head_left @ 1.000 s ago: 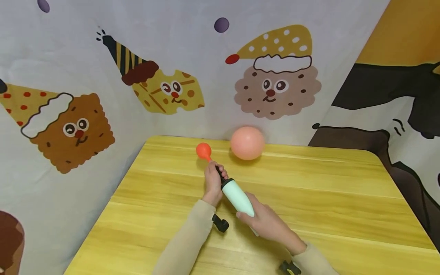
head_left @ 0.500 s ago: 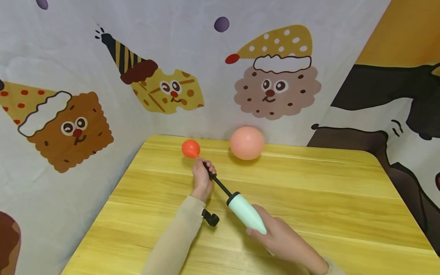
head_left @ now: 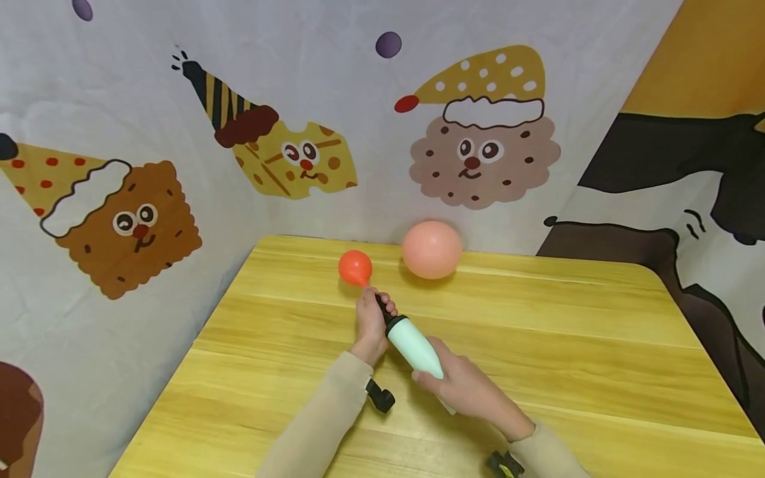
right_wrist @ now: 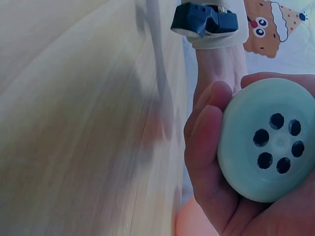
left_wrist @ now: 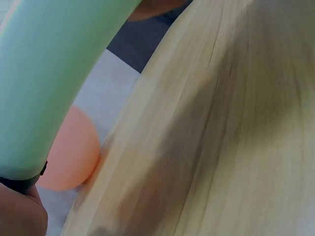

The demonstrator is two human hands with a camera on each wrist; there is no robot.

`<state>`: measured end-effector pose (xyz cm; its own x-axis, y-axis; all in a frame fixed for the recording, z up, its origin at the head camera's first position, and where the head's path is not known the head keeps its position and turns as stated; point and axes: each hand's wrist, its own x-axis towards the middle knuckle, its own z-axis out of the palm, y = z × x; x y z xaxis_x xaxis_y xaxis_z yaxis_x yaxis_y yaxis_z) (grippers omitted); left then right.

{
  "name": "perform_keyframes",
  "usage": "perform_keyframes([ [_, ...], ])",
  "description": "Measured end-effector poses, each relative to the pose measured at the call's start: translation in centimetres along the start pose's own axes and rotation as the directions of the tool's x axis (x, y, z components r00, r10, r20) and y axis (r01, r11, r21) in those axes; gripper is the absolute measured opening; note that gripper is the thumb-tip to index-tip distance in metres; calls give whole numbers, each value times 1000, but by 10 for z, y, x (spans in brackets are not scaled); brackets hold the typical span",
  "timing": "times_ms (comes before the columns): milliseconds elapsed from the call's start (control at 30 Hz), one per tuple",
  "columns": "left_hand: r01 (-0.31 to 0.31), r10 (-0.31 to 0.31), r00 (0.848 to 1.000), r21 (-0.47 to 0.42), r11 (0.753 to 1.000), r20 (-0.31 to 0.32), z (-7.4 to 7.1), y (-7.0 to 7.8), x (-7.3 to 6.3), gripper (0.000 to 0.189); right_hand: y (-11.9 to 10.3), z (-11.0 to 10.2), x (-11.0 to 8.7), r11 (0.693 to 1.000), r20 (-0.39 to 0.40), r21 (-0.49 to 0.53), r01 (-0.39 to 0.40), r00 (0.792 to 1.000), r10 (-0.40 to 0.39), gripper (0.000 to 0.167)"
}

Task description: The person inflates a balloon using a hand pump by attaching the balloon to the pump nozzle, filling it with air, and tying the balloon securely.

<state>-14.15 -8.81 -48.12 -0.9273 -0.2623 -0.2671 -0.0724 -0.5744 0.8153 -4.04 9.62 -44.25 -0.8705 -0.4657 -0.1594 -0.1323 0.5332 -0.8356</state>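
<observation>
A mint-green balloon pump (head_left: 414, 345) slants over the table in the head view, its barrel pushed in close to the left hand. My left hand (head_left: 372, 320) grips the pump's black front end together with the neck of a small, partly filled red balloon (head_left: 355, 267). Wrapped around the barrel's rear is my right hand (head_left: 467, 387). In the right wrist view the pump's round end cap (right_wrist: 280, 142) shows several dark holes, with the right fingers (right_wrist: 204, 140) curled at its side. The pale green barrel (left_wrist: 54, 73) fills the upper left of the left wrist view.
A larger pink balloon (head_left: 432, 249) rests at the table's back edge, right of the red one. The wood-grain table (head_left: 568, 345) meets a white cloth backdrop (head_left: 335, 73) printed with cartoon snacks. Both wrists carry small black camera mounts (head_left: 380, 396).
My hands drew apart, baring the pump's black rod, then came back together with the barrel pushed in. The red balloon swung left and back, and looks larger than a second ago.
</observation>
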Motion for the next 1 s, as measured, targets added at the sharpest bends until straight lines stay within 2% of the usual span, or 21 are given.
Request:
perform_keyframes([
  [133,-28,28,999,15,999,-16,-1,2,2,32,-3,1,0,1000,17,23,-7,1000,7,74],
  [233,-60,60,998,-1,998,-31,-4,8,8,34,-6,1,-5,1000,29,23,-6,1000,5,72],
  [400,-95,91,993,-54,994,-69,-19,29,23,33,-8,-1,-29,998,21,-56,-14,1000,15,69],
  [533,-96,90,993,-74,993,-82,-28,39,27,32,-9,-5,-48,993,11,-112,-22,1000,24,68],
  [667,-78,72,995,-80,994,-71,-24,31,21,34,-8,-2,-47,989,-5,-148,-15,1000,14,70],
  [900,-37,37,999,-35,999,-10,-8,7,5,33,-2,4,-16,975,-53,-218,50,997,-63,67],
  [1000,-21,21,1000,-1,1000,10,-3,1,0,31,-2,2,-4,980,-50,-195,36,998,-47,69],
])
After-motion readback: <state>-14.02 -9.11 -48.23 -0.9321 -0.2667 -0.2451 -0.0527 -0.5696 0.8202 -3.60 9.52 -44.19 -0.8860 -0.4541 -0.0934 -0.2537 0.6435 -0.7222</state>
